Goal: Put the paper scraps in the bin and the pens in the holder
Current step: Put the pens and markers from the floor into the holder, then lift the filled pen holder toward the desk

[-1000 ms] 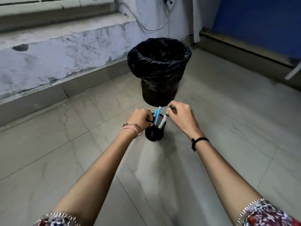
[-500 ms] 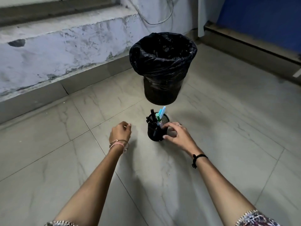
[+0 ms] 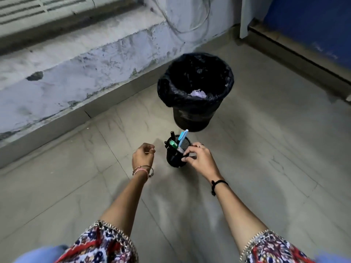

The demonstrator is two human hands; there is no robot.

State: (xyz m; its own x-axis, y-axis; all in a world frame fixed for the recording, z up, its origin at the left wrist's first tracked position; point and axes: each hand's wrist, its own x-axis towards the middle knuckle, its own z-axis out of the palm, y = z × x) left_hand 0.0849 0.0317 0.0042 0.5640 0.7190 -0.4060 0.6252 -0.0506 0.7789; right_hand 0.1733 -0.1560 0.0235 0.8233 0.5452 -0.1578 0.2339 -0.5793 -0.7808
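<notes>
Several pens [image 3: 175, 144] crowd the holder [image 3: 175, 158]; the right hand [image 3: 200, 159], fingers loosely touching it, could tip it. The left hand [image 3: 143, 157] hangs curled, empty.

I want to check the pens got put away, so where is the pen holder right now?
In the head view the pen holder stands on the floor near the middle, just in front of the bin, with the right hand touching its side.

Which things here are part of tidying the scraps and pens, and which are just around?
Part of the job:
bin
paper scrap inside it
pen holder
pens standing in it
right hand at the holder
left hand

Just around:
cable
wall ledge
</notes>
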